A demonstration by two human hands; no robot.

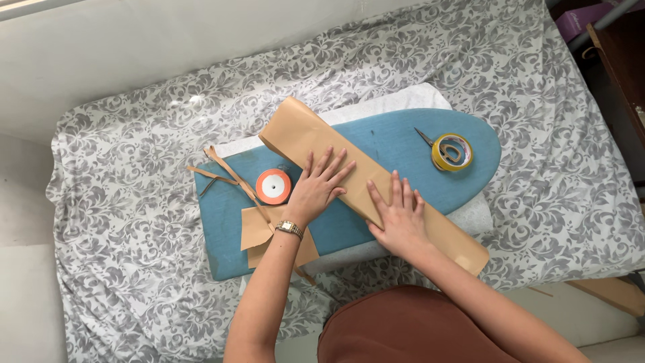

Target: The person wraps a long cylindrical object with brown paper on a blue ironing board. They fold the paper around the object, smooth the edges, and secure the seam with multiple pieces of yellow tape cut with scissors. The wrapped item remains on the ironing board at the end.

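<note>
— Grey floral bedding lay under what?
— Blue padded board; brown-paper parcel lay diagonally across it, left hand and right hand pressed flat, fingers spread, grasping nothing.

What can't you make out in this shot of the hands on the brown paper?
Head view only:
- Whatever the brown paper wraps: covered by it.
- Paper under the left hand and right hand: covered by the palms.
- Scissors: handles hidden by the yellow tape roll.
- Purple box: cut off by the top edge.
</note>
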